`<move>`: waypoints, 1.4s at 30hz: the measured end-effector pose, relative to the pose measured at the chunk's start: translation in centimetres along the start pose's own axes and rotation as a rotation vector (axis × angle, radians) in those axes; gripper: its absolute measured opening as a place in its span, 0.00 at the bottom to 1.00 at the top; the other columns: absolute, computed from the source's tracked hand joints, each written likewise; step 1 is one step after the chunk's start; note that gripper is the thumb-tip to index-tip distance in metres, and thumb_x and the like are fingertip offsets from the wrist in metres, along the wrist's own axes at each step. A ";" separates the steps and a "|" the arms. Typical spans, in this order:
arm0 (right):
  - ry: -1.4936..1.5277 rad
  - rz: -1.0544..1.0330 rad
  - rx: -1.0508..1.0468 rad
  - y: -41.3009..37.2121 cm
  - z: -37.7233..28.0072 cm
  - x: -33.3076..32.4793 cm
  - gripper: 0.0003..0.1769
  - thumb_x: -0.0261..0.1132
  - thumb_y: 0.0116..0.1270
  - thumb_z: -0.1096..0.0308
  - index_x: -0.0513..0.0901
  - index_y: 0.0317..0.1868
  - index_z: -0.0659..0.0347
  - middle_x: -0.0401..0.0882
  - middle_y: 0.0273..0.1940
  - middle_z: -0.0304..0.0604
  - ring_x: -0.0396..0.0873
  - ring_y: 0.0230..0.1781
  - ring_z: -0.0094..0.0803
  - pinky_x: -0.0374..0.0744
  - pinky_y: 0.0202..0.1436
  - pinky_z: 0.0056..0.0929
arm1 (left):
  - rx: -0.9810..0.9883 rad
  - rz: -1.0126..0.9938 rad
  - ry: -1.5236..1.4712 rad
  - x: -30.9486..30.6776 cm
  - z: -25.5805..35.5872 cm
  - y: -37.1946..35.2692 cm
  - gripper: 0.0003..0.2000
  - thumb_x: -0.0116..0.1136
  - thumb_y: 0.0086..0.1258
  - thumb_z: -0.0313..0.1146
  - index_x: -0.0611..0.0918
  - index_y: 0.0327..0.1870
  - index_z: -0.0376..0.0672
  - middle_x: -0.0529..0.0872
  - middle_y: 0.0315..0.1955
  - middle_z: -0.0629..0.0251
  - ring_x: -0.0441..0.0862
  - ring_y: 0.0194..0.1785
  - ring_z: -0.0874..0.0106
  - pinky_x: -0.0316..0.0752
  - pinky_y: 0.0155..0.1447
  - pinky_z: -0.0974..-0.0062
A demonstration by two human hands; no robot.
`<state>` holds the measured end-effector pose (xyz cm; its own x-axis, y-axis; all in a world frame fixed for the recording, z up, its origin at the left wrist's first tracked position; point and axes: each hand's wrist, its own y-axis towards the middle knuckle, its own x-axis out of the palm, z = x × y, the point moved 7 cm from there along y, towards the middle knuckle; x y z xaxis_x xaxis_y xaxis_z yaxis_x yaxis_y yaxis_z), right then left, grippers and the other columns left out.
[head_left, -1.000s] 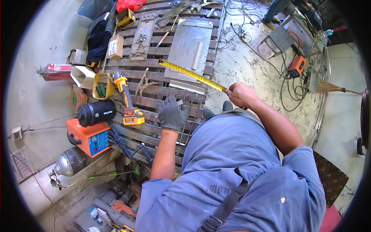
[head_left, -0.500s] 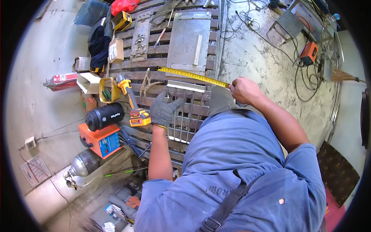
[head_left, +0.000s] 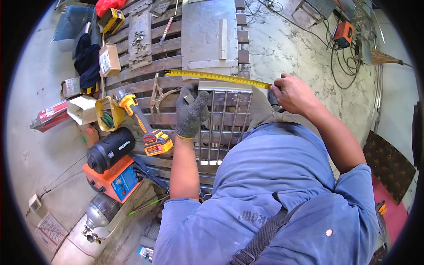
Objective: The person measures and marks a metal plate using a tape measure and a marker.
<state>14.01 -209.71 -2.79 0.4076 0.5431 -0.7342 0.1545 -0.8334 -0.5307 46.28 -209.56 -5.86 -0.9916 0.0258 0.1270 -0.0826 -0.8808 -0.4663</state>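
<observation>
"At twelve o'clock in our view, just above the middle, we see the tape (head_left: 216,77). Who has it?"

"We do, at two o'clock. Our right hand (head_left: 292,93) is bare and pinches the tape's right end."

"And the other end?"

"That's at eleven o'clock, near the tip of the clamp (head_left: 155,99). No fingers are on it. We can't tell if it touches anything."

"What about our left hand (head_left: 189,120)?"

"It's in a grey glove, near ten o'clock, by the top left corner of the rack (head_left: 225,85). A small bit (head_left: 189,100) of grey shows in the glove, but we can't tell if our fingers press on it."

"How will the tape feel?"

"Light, we think. It looks thin and springy. It should be stiff when straight, but a bump could fold it. The edges might nip us."

"So where is best to hold it?"

"By its flat faces, at the right end, with our skin off the edges."

"And the rack?"

"It looks hard, heavier than the tape, and maybe slippery. Its wide top bar looks good to grab."
</observation>
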 end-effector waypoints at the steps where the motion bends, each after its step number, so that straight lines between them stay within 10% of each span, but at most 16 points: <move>1: -0.014 -0.002 -0.018 0.0 -0.4 -0.1 0.22 0.59 0.83 0.54 0.93 0.48 0.63 0.88 0.51 0.61 0.87 0.54 0.58 0.84 0.63 0.53 | 0.010 -0.023 -0.052 0.5 0.4 0.0 0.28 0.73 0.78 0.32 0.78 0.76 0.38 0.89 0.44 0.70 0.80 0.30 0.85 0.71 0.30 0.84; 12: -0.042 -0.006 -0.058 0.8 -0.8 -1.4 0.20 0.61 0.82 0.57 0.93 0.46 0.64 0.86 0.47 0.58 0.86 0.51 0.57 0.84 0.59 0.53 | -0.118 -0.063 -0.156 1.1 -0.2 0.4 0.22 0.70 0.78 0.29 0.84 0.71 0.37 0.90 0.44 0.75 0.78 0.34 0.86 0.70 0.34 0.83; 15: -0.067 -0.015 -0.067 0.8 -1.0 -1.8 0.20 0.61 0.82 0.57 0.93 0.47 0.64 0.86 0.47 0.58 0.86 0.50 0.57 0.84 0.58 0.53 | -0.060 -0.057 -0.049 0.9 -0.7 1.1 0.23 0.69 0.80 0.33 0.82 0.73 0.40 0.80 0.31 0.80 0.69 0.26 0.86 0.63 0.28 0.82; 21: -0.074 0.026 -0.055 1.3 0.0 -1.3 0.20 0.61 0.83 0.57 0.93 0.47 0.63 0.85 0.46 0.56 0.86 0.49 0.56 0.83 0.57 0.53 | 0.034 0.015 -0.006 0.5 -1.0 1.4 0.17 0.68 0.79 0.30 0.87 0.64 0.35 0.90 0.46 0.72 0.82 0.43 0.86 0.77 0.43 0.82; 42: -0.074 -0.050 0.035 -0.7 -2.1 -1.8 0.21 0.61 0.81 0.57 0.95 0.50 0.65 0.89 0.50 0.61 0.88 0.52 0.58 0.84 0.62 0.52 | -0.055 -0.060 -0.216 -1.0 -1.3 0.1 0.18 0.70 0.78 0.32 0.86 0.65 0.38 0.86 0.35 0.77 0.77 0.29 0.87 0.67 0.30 0.85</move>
<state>15.08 -210.35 -0.26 0.3326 0.5910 -0.7349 0.1405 -0.8016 -0.5811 47.15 -209.05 -7.13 -0.9407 -0.0304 0.3378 -0.1516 -0.8533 -0.4989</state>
